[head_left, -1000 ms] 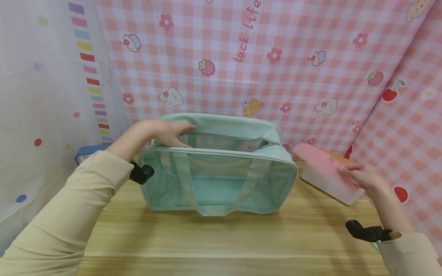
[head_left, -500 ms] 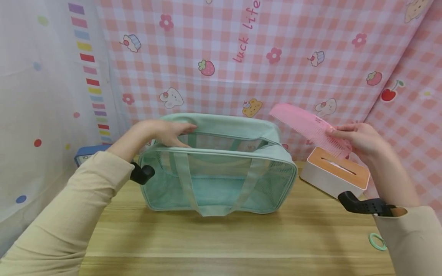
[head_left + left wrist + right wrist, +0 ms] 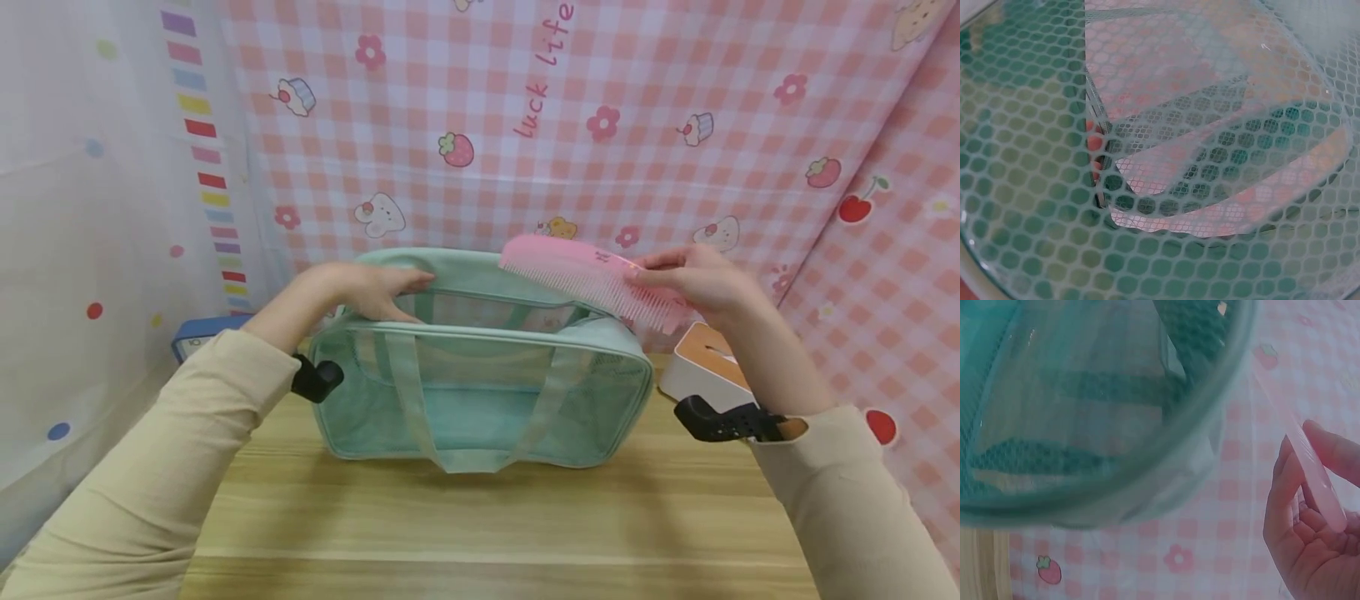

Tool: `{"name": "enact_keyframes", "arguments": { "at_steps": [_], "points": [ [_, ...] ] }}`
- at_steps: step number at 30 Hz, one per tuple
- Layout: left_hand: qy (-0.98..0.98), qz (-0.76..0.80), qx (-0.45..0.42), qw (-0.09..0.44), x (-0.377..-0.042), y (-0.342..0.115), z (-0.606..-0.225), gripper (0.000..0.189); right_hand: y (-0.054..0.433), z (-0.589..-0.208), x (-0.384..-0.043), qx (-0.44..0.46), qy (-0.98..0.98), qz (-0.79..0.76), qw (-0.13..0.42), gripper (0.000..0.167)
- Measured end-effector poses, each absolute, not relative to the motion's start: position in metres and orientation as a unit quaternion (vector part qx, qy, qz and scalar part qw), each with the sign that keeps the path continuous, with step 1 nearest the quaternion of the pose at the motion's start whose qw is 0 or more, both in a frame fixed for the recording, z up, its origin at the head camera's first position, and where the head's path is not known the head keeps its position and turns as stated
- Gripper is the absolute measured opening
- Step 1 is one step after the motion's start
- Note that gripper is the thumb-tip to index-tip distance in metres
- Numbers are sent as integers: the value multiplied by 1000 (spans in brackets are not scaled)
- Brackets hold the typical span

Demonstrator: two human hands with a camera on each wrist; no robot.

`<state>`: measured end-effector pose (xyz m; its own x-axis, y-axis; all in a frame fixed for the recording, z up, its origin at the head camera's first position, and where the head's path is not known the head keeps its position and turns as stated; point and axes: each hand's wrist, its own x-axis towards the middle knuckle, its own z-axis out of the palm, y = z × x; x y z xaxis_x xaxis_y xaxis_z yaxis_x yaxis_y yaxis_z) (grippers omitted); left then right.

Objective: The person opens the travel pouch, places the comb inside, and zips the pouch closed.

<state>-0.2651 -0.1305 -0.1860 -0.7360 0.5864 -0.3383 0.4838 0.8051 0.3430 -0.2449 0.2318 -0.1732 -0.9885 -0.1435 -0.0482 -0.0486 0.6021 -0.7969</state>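
Observation:
A mint-green see-through bag (image 3: pixel 487 408) stands upright on the wooden table, its top opening parted. My left hand (image 3: pixel 378 290) is at the left end of that opening, thumb on the front rim and fingers toward the back one, holding the gap apart. In the left wrist view only the bag's mesh side (image 3: pixel 1166 156) shows, and the hand is hidden. A large pink comb (image 3: pixel 592 275), teeth downward, is pinched between thumb and fingers of my right hand (image 3: pixel 697 279). It overlaps the bag's back right rim in the head view; the right wrist view shows the comb (image 3: pixel 1310 459) edge-on.
Behind the right forearm is a white tissue box (image 3: pixel 708 362) with a wood-coloured lid. At the far left, a blue clock-like object (image 3: pixel 202 333) sits partly behind the left arm. Pink checked cloth (image 3: pixel 540 108) hangs close behind the bag.
My right hand has lifted the comb from in front of the tissue box and carried it left to the bag's top right. My left hand has stayed at the opening.

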Motion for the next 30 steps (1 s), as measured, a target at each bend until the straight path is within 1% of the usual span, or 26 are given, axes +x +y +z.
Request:
{"name": "enact_keyframes", "arguments": {
  "at_steps": [1,4,12,15,23,26,30],
  "points": [
    [924,116,290,220,-265,-131,-186,72,227,-174,-246,-57,897,-435,58,42],
    [924,117,290,221,-265,-131,-186,73,214,-176,-248,-66,906,-413,66,46],
    [922,124,289,227,-264,-129,-185,74,183,-181,-254,-97,909,-394,96,40],
    [920,130,290,229,-264,-129,-184,75,170,-183,-259,-100,921,-364,97,36],
    [920,127,291,228,-266,-131,-185,75,132,-191,-275,-121,926,-333,128,31],
    [920,125,297,221,-265,-130,-185,75,124,-193,-278,-127,926,-325,143,30],
    [920,127,299,219,-264,-129,-185,75,119,-197,-279,-114,913,-350,174,34]
  ]
}}
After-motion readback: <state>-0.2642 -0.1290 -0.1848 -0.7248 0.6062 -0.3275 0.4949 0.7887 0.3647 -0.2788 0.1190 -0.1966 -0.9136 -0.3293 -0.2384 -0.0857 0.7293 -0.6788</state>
